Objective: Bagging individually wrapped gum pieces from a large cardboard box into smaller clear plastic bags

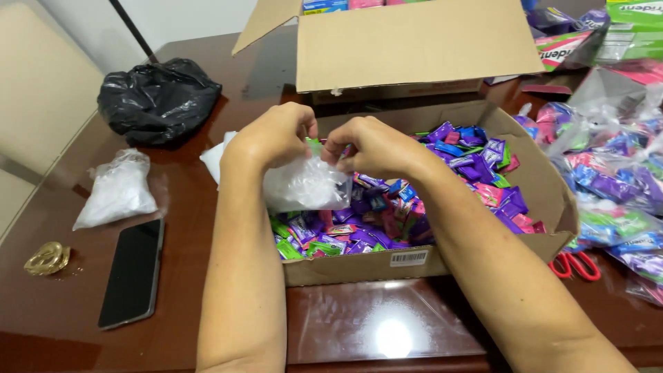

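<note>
A dark, glossy wooden surface (207,228) carries an open cardboard box (545,186) at the centre. At nine o'clock lie a black phone (132,271), a gold ornament (47,259) and a white plastic bag (117,190). A black bag (157,99) sits at ten o'clock. Red scissors (577,264) and clear filled bags (615,179) lie at three o'clock.

Head-worn view, steeply downward (close)

Open cardboard box (545,186) of purple, green, pink wrapped packets (476,166), white barcode label (409,258) on front

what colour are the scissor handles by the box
Red; the scissors lie right of the cardboard box, seen in the head view.
</note>
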